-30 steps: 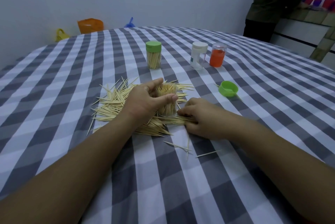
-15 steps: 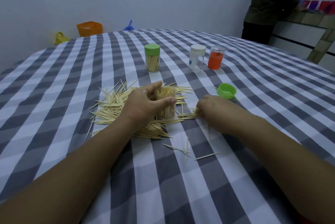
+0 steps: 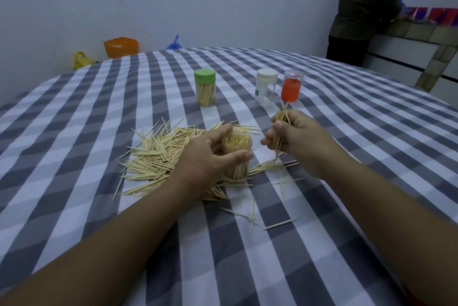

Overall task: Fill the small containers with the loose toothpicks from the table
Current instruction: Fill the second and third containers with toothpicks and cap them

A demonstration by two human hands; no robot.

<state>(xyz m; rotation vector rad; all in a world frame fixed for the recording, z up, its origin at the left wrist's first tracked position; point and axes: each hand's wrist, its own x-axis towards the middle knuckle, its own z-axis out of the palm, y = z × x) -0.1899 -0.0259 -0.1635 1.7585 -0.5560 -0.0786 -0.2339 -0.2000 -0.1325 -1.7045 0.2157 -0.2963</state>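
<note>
Left hand [image 3: 210,157] curled round an open jar [image 3: 237,157], thumb at the near right of its wall, fingers at the far left, forearm running in from the near left; jar upright on the checked cloth [image 3: 74,157], packed with toothpicks standing on end. Right hand [image 3: 295,139] raised just right of the jar, fingers closed round a bundle [image 3: 281,129] of toothpicks held roughly upright, tips showing above the fist and below it; forearm coming in from the near right. Loose pile [image 3: 158,157] spread on the cloth left of and around the jar, touching its base; a few strays [image 3: 247,215] nearer, apart from the pile. Farther off, a green-lidded jar [image 3: 205,87] full of toothpicks, upright; to its right a white-lidded jar [image 3: 266,87]; just beside that an orange-filled jar [image 3: 292,86]. Beyond the table at far right, a person [image 3: 364,8] in dark clothes standing at a counter; orange [image 3: 121,46], yellow [image 3: 80,60] and blue [image 3: 174,44] things by the far wall.
</note>
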